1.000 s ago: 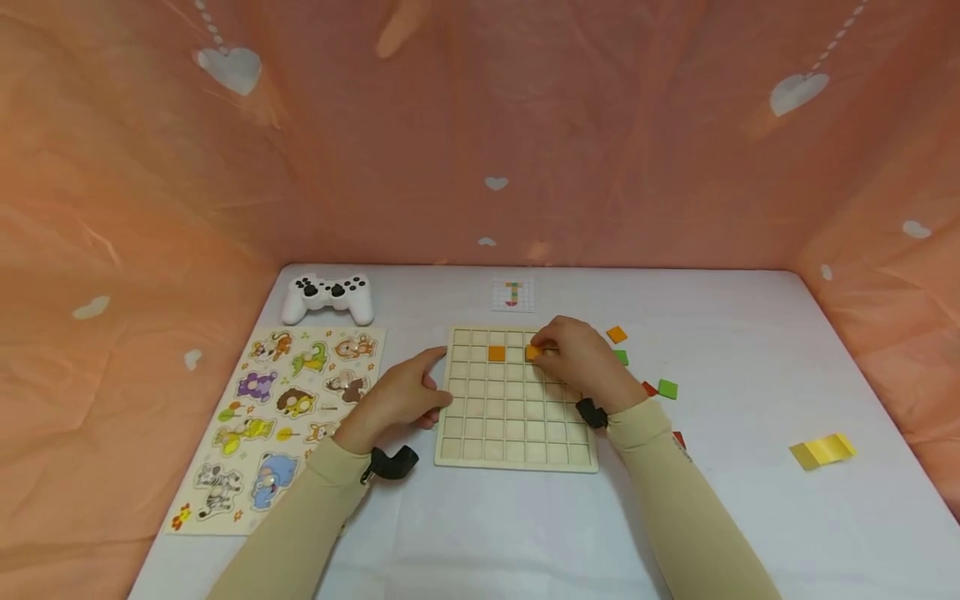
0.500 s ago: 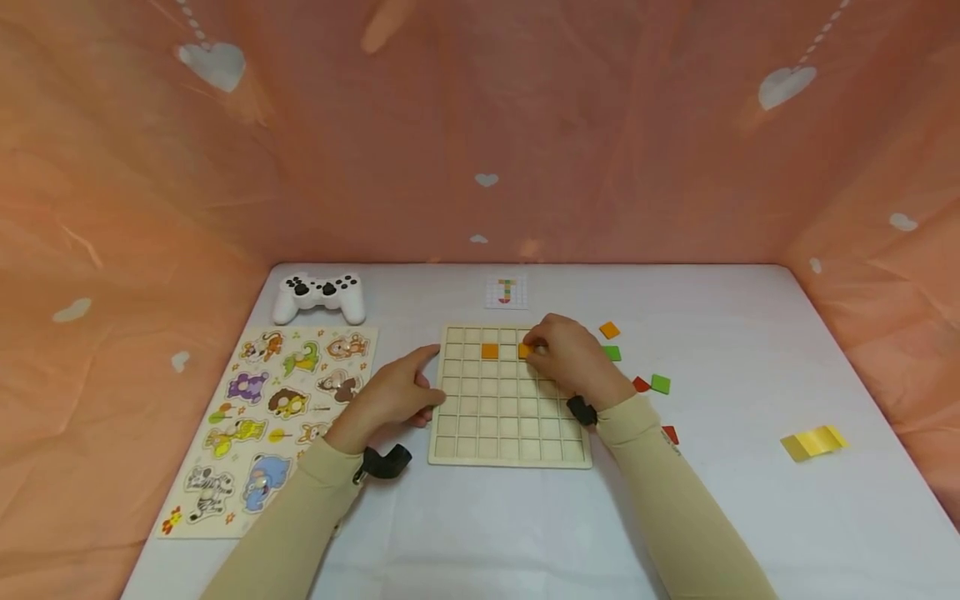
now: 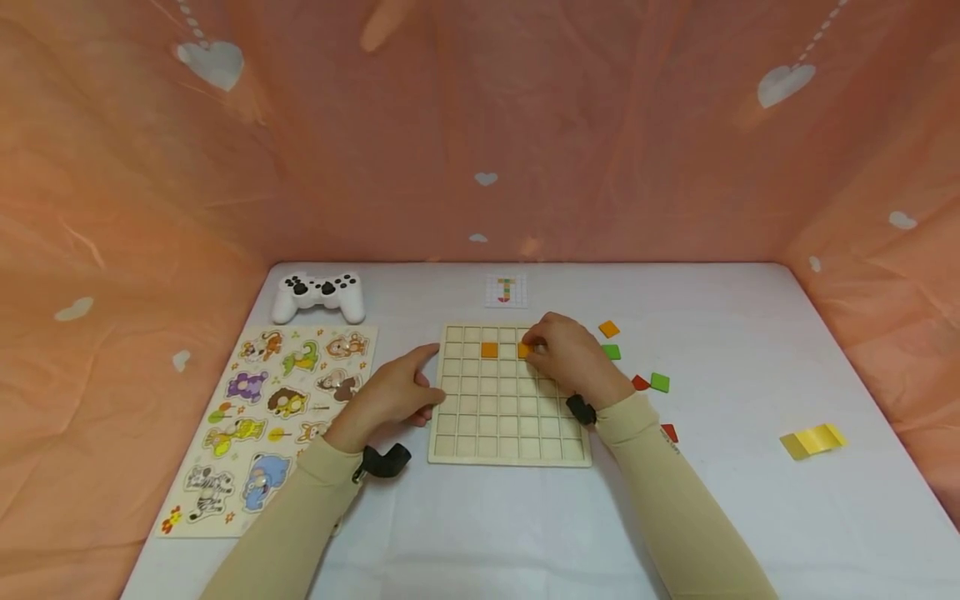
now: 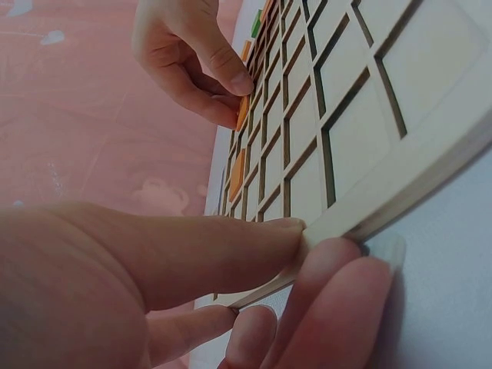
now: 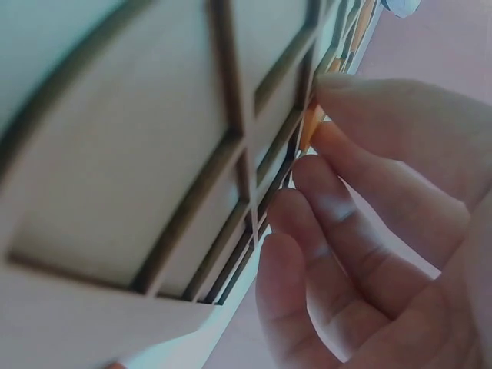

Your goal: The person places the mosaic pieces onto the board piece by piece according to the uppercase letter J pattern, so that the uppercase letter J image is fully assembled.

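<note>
Pale square wooden grid board, clock centred on it, 12 at the far edge: looks early, 1 cell filled, a 2nd in hand. Bare left hand at 9 o'clock, thumb and index extended, touching the edge, not clenched. Bare right hand at 1 o'clock, pinching a flat square orange tile at a cell just past 12. White gridded card with a coloured J, off the board beyond 12. Done: 1 seated square orange tile, 11 o'clock. Left, presumably: loose orange square and near green square at 2, farther green square and 2 red pieces around 3. Hard to see: beige right sleeve covers part of 1 red piece; right hand hides some cells; red outlines and tile material unclear; can't tell if the pinched tile sits flush; card's J too small to count squares.
</note>
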{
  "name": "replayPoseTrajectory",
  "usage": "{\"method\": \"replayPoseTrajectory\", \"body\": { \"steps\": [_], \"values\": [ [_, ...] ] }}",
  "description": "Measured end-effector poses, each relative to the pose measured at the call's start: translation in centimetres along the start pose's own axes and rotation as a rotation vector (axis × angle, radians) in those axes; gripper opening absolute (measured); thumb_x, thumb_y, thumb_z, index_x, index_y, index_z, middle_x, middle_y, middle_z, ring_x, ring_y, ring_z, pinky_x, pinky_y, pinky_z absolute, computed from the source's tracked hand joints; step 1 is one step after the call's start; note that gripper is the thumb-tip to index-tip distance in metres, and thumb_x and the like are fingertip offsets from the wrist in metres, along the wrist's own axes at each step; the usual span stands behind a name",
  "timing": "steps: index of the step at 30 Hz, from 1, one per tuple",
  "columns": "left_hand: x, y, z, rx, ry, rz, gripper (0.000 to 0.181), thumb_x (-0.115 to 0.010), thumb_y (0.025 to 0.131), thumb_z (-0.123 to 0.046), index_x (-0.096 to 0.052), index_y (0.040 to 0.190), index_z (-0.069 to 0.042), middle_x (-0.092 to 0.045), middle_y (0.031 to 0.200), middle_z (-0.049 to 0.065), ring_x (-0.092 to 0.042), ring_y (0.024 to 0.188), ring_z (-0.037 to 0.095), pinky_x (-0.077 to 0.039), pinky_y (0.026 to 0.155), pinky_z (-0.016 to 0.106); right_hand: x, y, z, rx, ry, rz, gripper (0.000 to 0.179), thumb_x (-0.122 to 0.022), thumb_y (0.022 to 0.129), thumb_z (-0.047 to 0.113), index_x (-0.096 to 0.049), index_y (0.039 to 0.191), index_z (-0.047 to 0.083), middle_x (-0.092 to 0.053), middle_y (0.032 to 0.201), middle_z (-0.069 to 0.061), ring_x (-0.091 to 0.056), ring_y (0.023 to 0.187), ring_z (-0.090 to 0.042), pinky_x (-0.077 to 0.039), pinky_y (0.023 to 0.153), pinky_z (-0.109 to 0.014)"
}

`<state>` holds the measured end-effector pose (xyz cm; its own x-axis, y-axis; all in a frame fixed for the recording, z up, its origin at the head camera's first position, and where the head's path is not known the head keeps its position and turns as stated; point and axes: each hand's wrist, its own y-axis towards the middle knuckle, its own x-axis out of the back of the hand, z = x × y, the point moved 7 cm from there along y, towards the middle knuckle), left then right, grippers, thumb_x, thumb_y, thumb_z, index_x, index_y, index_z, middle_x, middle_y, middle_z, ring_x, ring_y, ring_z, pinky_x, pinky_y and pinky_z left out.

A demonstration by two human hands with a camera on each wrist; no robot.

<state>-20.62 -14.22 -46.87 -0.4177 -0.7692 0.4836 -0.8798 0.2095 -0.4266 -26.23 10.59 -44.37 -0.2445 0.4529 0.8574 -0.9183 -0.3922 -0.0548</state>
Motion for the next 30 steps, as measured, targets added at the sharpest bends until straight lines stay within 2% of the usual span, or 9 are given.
{"method": "replayPoseTrajectory", "body": {
  "steps": [11, 18, 24, 30],
  "values": [
    [0.1, -0.1, -0.1, -0.008, -0.013, 0.003, 0.085, -0.074, 0.097, -0.008, -0.032, 0.171, -0.016, -0.066, 0.09, 0.012, -0.07, 0.067, 0.017, -0.064, 0.064, 0.029, 0.1, 0.0, 0.0, -0.002, -0.005, 0.007, 0.025, -0.072, 0.097, 0.014, -0.082, 0.119, 0.007, -0.071, 0.116, -0.009, -0.067, 0.105, -0.027, -0.059, 0.099, -0.045],
    [0.2, 0.1, -0.3, -0.009, -0.023, -0.006, 0.084, -0.074, 0.098, -0.008, -0.033, 0.17, -0.018, -0.064, 0.093, 0.012, -0.069, 0.068, 0.017, -0.064, 0.064, 0.029, 1.3, -0.6, -0.1, 0.0, 0.022, 0.0, 0.031, -0.07, 0.097, 0.014, -0.08, 0.125, 0.006, -0.072, 0.121, -0.01, -0.069, 0.112, -0.03, -0.059, 0.102, -0.048],
    [0.0, 0.1, -0.2, -0.002, -0.016, 0.002, 0.084, -0.074, 0.098, -0.008, -0.032, 0.171, -0.017, -0.066, 0.09, 0.012, -0.07, 0.067, 0.017, -0.064, 0.064, 0.028, 3.4, -3.3, -1.9, -0.056, 0.069, -0.031, 0.034, -0.069, 0.103, 0.022, -0.076, 0.132, 0.004, -0.072, 0.125, -0.01, -0.069, 0.117, -0.031, -0.059, 0.102, -0.051],
    [0.0, -0.1, 0.0, 0.015, -0.013, -0.003, 0.085, -0.073, 0.098, -0.008, -0.031, 0.171, -0.017, -0.066, 0.089, 0.012, -0.069, 0.067, 0.017, -0.064, 0.063, 0.028, 5.8, -7.5, -5.8, -0.159, 0.08, -0.043, 0.036, -0.069, 0.104, 0.024, -0.075, 0.134, 0.006, -0.07, 0.131, -0.014, -0.07, 0.113, -0.033, -0.058, 0.101, -0.053]
  ]
}}
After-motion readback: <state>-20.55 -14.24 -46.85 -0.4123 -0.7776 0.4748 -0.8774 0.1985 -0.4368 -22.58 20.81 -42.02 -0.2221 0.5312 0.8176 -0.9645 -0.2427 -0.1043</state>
